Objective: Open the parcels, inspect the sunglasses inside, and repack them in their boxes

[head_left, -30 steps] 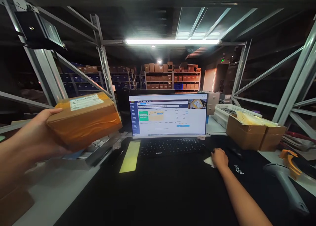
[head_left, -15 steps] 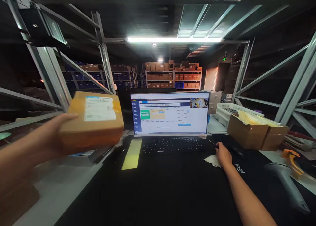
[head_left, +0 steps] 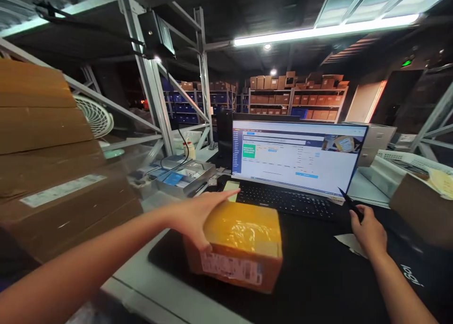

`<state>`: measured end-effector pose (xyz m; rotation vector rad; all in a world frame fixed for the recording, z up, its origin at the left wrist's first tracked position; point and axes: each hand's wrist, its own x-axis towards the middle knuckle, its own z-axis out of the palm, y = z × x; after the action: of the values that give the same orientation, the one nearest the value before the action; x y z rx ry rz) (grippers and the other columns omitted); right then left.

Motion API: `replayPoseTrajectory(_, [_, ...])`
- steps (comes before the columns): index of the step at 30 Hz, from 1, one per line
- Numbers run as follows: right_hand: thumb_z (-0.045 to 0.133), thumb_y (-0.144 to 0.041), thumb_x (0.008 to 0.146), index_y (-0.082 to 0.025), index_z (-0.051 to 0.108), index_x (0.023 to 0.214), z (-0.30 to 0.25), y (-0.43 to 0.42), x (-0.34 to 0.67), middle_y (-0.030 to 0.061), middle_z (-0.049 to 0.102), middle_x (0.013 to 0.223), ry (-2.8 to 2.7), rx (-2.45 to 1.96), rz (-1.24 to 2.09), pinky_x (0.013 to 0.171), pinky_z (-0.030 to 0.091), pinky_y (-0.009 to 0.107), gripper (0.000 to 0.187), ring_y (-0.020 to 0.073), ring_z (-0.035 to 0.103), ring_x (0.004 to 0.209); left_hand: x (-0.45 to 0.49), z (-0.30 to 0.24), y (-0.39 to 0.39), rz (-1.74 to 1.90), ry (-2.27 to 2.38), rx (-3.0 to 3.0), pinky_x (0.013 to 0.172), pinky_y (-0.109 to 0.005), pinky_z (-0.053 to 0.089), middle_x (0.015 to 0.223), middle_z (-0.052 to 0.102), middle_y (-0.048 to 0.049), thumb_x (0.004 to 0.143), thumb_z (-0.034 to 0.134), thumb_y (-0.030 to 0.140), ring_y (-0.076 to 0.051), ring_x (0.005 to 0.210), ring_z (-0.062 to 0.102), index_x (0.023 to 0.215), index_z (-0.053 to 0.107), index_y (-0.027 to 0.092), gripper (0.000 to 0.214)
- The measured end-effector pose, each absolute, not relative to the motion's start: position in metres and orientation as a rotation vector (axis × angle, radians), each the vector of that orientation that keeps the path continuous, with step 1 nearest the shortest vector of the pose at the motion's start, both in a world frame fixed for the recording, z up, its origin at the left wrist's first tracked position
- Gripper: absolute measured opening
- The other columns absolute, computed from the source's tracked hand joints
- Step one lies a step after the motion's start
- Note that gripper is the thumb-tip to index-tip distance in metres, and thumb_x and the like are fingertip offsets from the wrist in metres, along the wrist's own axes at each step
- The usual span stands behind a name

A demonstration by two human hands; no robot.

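Note:
My left hand (head_left: 193, 220) grips the left end of a cardboard box (head_left: 253, 227) wrapped in yellow tape, thumb on the near side and fingers over the top. The box is low at the black desk mat (head_left: 304, 281); I cannot tell whether it rests fully on it. A white printed label (head_left: 231, 268) shows on the side facing me. In my right hand (head_left: 370, 232) is a slim, black, pointed tool (head_left: 348, 203), tip up and to the left; its kind is unclear. Beside that hand lies a crumpled white scrap of paper (head_left: 350, 243).
Behind the box stand a keyboard (head_left: 283, 201) and a lit monitor (head_left: 279, 161). Large stacked cartons (head_left: 38, 125) rise on the left, near a grey tray (head_left: 187, 180) of small items. To the right are an open carton (head_left: 417, 206) and a white basket (head_left: 382, 168).
My left hand has brought the box down and inward to the mat, turning it so the label faces me. The view has swung left. My right hand still holds the black tool, now angled more upward.

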<state>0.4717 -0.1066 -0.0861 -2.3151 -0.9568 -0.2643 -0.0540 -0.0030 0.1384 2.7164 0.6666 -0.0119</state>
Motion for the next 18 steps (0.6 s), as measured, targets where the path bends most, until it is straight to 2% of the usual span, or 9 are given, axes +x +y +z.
replayPoseTrajectory(6, [0.042, -0.051, 0.094, -0.020, 0.055, 0.129, -0.079, -0.098, 0.466, 0.0143, 0.069, 0.120, -1.090, -2.267, -0.222, 0.072, 0.048, 0.037, 0.048, 0.0325, 0.068, 0.095, -0.031, 0.100, -0.001, -0.131, 0.371, 2.771, 0.116, -0.052, 0.031, 0.150, 0.044, -0.0187, 0.042, 0.089, 0.047, -0.040, 0.134, 0.046, 0.160, 0.010, 0.020, 0.144])
replayPoseTrajectory(10, [0.043, -0.052, 0.092, -0.023, 0.058, 0.131, -0.078, -0.093, 0.465, 0.0139, 0.070, 0.120, -1.143, -2.256, -0.194, 0.069, 0.048, 0.037, 0.051, 0.0317, 0.068, 0.091, -0.035, 0.079, -0.008, -0.127, 0.556, 2.834, 0.111, -0.052, 0.038, 0.143, 0.047, -0.0215, 0.045, 0.089, 0.047, -0.040, 0.130, 0.047, 0.159, 0.016, 0.016, 0.139])
replayPoseTrajectory(12, [0.043, -0.053, 0.091, -0.023, 0.060, 0.131, -0.075, -0.091, 0.464, 0.0136, 0.072, 0.113, -1.146, -2.258, -0.184, 0.067, 0.047, 0.037, 0.053, 0.0320, 0.068, 0.087, -0.041, 0.065, -0.024, 0.072, 0.658, 2.953, 0.110, -0.054, 0.039, 0.141, 0.048, -0.0215, 0.048, 0.089, 0.054, -0.041, 0.130, 0.046, 0.153, 0.032, 0.017, 0.125])
replayPoseTrajectory(14, [0.045, -0.053, 0.088, -0.021, 0.064, 0.129, -0.069, -0.090, 0.459, 0.0126, 0.074, 0.103, -1.144, -2.227, -0.146, 0.066, 0.047, 0.038, 0.055, 0.0313, 0.067, 0.081, -0.047, 0.046, -0.046, 0.385, 0.715, 3.093, 0.107, -0.055, 0.042, 0.134, 0.053, -0.0208, 0.053, 0.088, 0.058, -0.041, 0.124, 0.051, 0.138, 0.052, 0.017, 0.101])
replayPoseTrajectory(15, [0.046, -0.054, 0.087, -0.020, 0.067, 0.126, -0.064, -0.090, 0.455, 0.0115, 0.075, 0.097, -1.140, -2.203, -0.116, 0.065, 0.047, 0.038, 0.056, 0.0303, 0.067, 0.077, -0.051, 0.033, -0.057, 0.552, 0.754, 3.142, 0.104, -0.054, 0.045, 0.128, 0.058, -0.0190, 0.059, 0.088, 0.055, -0.038, 0.118, 0.055, 0.130, 0.057, 0.016, 0.086])
replayPoseTrajectory(17, [0.046, -0.056, 0.086, -0.020, 0.071, 0.120, -0.050, -0.092, 0.439, 0.0086, 0.075, 0.087, -1.139, -2.171, -0.058, 0.062, 0.047, 0.038, 0.055, 0.0278, 0.065, 0.067, -0.056, 0.007, -0.076, 0.920, 0.831, 3.167, 0.096, -0.049, 0.051, 0.115, 0.064, -0.0160, 0.074, 0.082, 0.051, -0.032, 0.106, 0.061, 0.123, 0.060, 0.013, 0.066])
replayPoseTrajectory(18, [0.045, -0.057, 0.086, -0.021, 0.072, 0.118, -0.041, -0.094, 0.428, 0.0073, 0.075, 0.083, -1.158, -2.164, -0.042, 0.061, 0.048, 0.038, 0.055, 0.0270, 0.064, 0.063, -0.058, -0.007, -0.084, 1.080, 0.884, 3.136, 0.096, -0.047, 0.051, 0.115, 0.064, -0.0156, 0.081, 0.076, 0.050, -0.031, 0.107, 0.061, 0.124, 0.060, 0.012, 0.060])
